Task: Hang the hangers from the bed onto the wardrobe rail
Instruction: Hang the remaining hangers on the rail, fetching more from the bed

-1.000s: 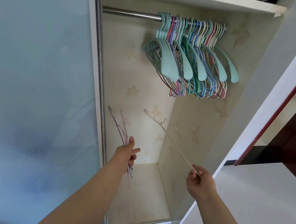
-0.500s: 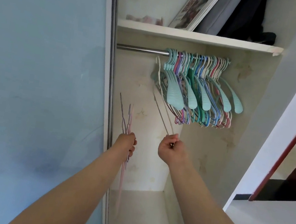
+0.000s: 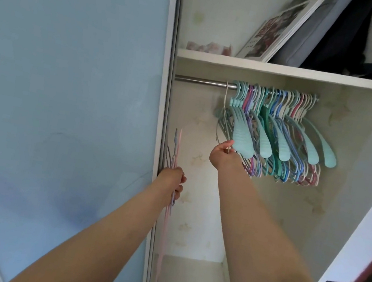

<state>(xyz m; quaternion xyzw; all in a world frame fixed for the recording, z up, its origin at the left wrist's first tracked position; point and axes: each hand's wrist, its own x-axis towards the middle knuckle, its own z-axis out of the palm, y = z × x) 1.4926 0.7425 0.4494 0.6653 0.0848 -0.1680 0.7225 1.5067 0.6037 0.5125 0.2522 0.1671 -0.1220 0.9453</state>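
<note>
A metal wardrobe rail [image 3: 201, 81] runs under a white shelf and carries several teal, blue, pink and purple hangers [image 3: 278, 136] bunched at its right. A thin cream hanger [image 3: 225, 98] has its hook over the rail just left of that bunch. My right hand [image 3: 223, 155] grips the lower end of this cream hanger. My left hand [image 3: 173, 179] is lower, by the door frame, closed around a small bundle of thin pink and purple hangers [image 3: 10, 118] that stick up above and hang down below it.
A frosted blue sliding door [image 3: 65, 97] fills the left side, its white frame [image 3: 160, 136] next to my left hand. The white shelf [image 3: 276, 68] holds a leaning picture frame, a grey bag and dark cloth. The rail's left part is bare.
My right hand has risen with the cream hanger, and its hook now sits over the rail. My left hand has stayed low with its bundle. The view has tilted upward.
</note>
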